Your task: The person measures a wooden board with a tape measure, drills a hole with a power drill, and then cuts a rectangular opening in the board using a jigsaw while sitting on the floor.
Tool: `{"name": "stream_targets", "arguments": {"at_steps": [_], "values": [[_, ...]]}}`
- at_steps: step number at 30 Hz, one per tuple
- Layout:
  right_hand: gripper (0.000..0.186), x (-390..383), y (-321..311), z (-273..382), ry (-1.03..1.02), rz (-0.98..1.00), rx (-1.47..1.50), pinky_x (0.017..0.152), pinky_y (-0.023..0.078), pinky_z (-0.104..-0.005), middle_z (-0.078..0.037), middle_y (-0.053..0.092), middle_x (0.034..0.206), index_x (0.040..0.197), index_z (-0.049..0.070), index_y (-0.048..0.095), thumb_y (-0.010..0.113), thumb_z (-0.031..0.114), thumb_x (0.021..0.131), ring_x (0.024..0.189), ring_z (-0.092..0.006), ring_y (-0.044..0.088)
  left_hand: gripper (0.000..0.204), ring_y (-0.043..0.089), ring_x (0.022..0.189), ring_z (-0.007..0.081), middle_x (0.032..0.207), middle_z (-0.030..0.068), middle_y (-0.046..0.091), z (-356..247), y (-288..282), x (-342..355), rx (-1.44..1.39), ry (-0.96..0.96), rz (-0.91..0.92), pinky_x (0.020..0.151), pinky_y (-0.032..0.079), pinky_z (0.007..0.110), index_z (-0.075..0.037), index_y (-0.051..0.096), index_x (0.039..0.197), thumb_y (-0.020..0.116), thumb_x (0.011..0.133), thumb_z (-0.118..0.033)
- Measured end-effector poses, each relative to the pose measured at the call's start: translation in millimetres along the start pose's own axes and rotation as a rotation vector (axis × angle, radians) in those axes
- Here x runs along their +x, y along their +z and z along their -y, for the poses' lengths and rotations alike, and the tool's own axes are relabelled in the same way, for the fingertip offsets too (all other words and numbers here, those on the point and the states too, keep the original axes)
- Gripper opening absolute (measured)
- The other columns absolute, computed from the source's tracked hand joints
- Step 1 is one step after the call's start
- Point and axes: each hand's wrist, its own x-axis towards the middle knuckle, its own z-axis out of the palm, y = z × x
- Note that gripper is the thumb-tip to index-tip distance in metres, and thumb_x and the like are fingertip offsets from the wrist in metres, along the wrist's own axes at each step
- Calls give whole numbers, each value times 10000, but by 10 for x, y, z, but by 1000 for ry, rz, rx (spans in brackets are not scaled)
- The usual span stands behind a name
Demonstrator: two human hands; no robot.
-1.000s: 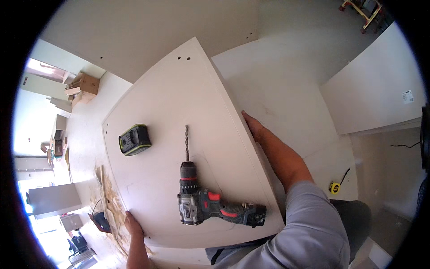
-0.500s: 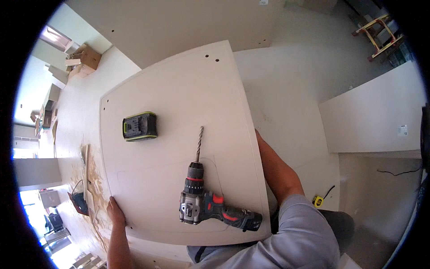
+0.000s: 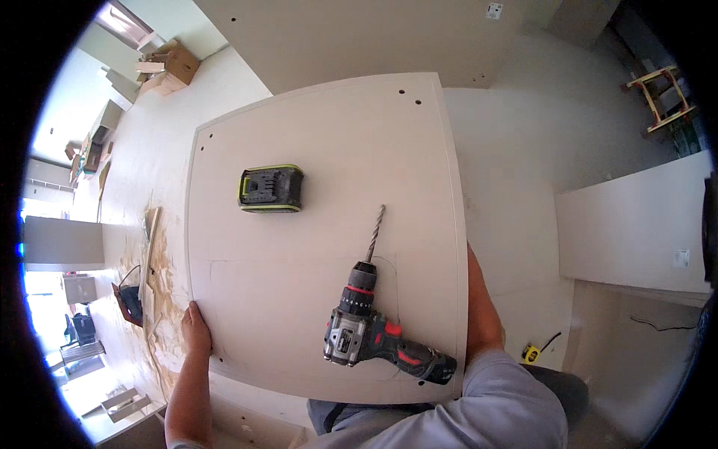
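A white board (image 3: 262, 314) with small dark holes near its corners lies in front of me. At its lower left edge my left hand (image 3: 196, 329) grips the rim, its thumb on the edge and its other fingers partly hidden. My right forearm goes down behind the board's right edge, which hides my right hand. A cordless drill (image 3: 350, 329) rests on its side on the board, its twist bit (image 3: 377, 232) pointing away from me. Farther left on the same surface sits a black and green battery pack (image 3: 271, 188). Pencil lines run across the board around the drill.
Beyond the board stands a large beige panel (image 3: 359, 41). A yellow tape measure (image 3: 530, 353) lies on the floor to the right, near another white panel (image 3: 636, 221). At far right is a wooden frame (image 3: 664, 99). Wood strips (image 3: 152, 262) and a cardboard box (image 3: 178, 66) lie left.
The whole view has shifted and turned slightly, so the board sits farther right and straighter. Drill and battery keep their places on it. My left hand stays at the same edge.
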Motion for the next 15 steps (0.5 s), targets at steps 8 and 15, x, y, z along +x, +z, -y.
{"name": "stream_targets", "arguments": {"at_steps": [8, 15], "values": [[449, -355, 49, 226, -417, 32, -646, 979, 533, -449, -268, 684, 1294, 1322, 4, 659, 553, 299, 1000, 1124, -411, 679, 647, 660, 1078, 469, 1137, 302, 709, -19, -134, -81, 134, -34, -41, 950, 502, 518, 31, 702, 1178, 360, 1100, -513], [422, -850, -291, 267, -315, 106, -440, 1024, 491, -447, -226, 703, 1188, 1251, 2, 672, 472, 330, 1077, 1173, -366, 648, 662, 645, 1113, 505, 1139, 327, 696, -162, -171, -214, 240, 5, 1, 965, 485, 579, 30, 699, 1131, 368, 1082, -541]]}}
